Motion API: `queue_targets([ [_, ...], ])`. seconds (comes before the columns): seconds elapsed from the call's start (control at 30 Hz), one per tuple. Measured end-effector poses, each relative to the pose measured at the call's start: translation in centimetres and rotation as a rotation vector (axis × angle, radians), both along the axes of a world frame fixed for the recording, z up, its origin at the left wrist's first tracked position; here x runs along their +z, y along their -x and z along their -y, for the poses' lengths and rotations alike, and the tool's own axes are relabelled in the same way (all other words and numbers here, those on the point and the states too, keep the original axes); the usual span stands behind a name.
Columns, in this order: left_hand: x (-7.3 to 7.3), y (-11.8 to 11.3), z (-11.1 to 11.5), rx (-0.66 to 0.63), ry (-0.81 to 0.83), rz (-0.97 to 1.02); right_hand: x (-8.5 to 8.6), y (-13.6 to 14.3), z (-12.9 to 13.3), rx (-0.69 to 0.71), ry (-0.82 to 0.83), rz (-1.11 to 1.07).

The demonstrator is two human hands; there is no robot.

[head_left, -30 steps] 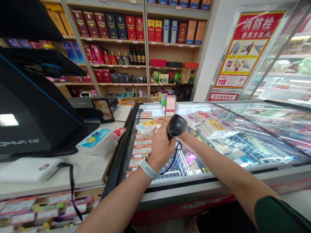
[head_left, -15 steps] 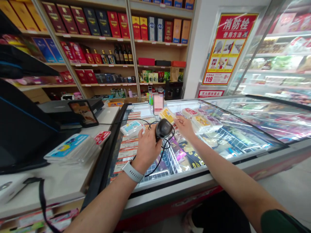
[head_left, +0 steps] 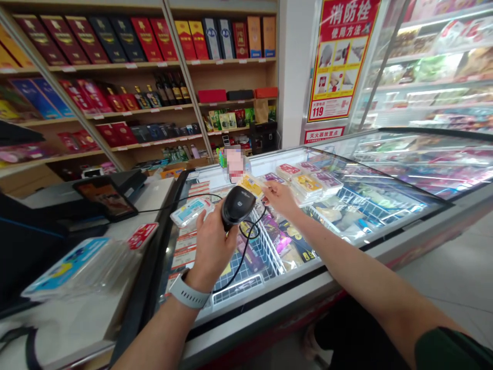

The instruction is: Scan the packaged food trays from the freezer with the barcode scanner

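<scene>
My left hand (head_left: 213,239) is wrapped round a black barcode scanner (head_left: 238,204), its head facing away over the freezer's glass top. A black cable loops below it. Just past the scanner, my right hand (head_left: 280,198) pinches the near right edge of a yellow-labelled flat package (head_left: 251,185); the scanner covers part of it. On the glass left of the scanner lies a blue-labelled clear pack (head_left: 191,209). Stacks of similar packs with yellow (head_left: 307,183) and red (head_left: 288,169) labels sit right of and behind my right hand.
A chest freezer (head_left: 269,300) with baskets of goods under glass spans the front. On the counter (head_left: 92,318) at left lie a stack of blue-labelled packs (head_left: 73,267), a red-labelled pack (head_left: 142,235) and a tilted screen (head_left: 105,196). Shelves of boxed bottles (head_left: 131,38) stand behind.
My view has turned slightly right and the scene shifts left in it. Both hands keep their holds; the scanner appears larger and its head now overlaps the lower left of the yellow-labelled package.
</scene>
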State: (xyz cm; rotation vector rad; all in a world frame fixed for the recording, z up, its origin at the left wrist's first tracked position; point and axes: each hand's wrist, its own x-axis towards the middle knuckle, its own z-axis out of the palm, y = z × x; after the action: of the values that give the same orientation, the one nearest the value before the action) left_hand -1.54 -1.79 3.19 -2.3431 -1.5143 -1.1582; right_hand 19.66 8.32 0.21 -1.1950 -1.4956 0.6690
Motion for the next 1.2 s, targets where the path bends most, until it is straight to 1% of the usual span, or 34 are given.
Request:
queue_targets([
  [0.2,0.0,0.01,-0.01,0.007,0.002,-0.006,-0.61,0.01,-0.33,0.011,-0.022,0.018],
  [0.6,0.11,-0.02,0.06,-0.006,-0.004,-0.006,-0.41,0.17,-0.11,0.028,-0.003,-0.039],
  [0.87,0.04,0.05,0.02,-0.001,-0.013,-0.011,-0.88,0.08,-0.47,0.015,-0.017,-0.017],
  [1.2,0.29,0.02,0.1,-0.006,-0.011,-0.025,-0.66,0.21,-0.22,-0.005,-0.039,0.004],
])
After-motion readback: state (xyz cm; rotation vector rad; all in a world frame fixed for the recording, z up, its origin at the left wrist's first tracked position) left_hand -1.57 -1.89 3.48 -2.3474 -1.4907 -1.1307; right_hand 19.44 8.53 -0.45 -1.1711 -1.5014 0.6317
